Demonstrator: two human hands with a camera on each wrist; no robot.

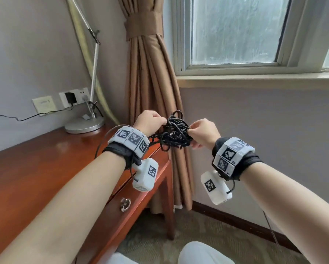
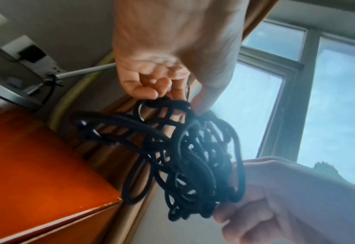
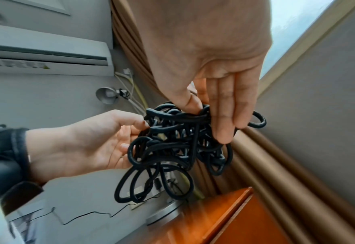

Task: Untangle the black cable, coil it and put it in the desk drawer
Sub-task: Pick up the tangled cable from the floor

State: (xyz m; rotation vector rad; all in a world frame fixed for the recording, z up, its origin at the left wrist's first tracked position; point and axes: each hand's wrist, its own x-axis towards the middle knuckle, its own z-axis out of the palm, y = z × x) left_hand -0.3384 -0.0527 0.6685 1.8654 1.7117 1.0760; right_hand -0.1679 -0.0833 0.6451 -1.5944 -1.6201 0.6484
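Note:
A tangled black cable (image 1: 176,133) hangs in the air between both hands, past the desk's right end and in front of the curtain. My left hand (image 1: 162,123) pinches strands on the tangle's left side, fingers curled (image 2: 151,90). My right hand (image 1: 191,133) grips the right side, with its thumb (image 3: 190,103) pressed into the top of the cable (image 3: 176,145) and its fingers laid along the strands. Loose loops dangle below the bundle (image 2: 185,156). The desk drawer (image 1: 138,195), with a metal ring pull (image 1: 125,204), is closed below my left wrist.
The reddish wooden desk (image 1: 36,168) runs along the left wall, with a silver lamp base (image 1: 84,125) at its back corner. A charger is plugged into the wall socket (image 1: 71,98). A tied brown curtain (image 1: 150,82) hangs behind the cable, and a window (image 1: 236,31) is to the right.

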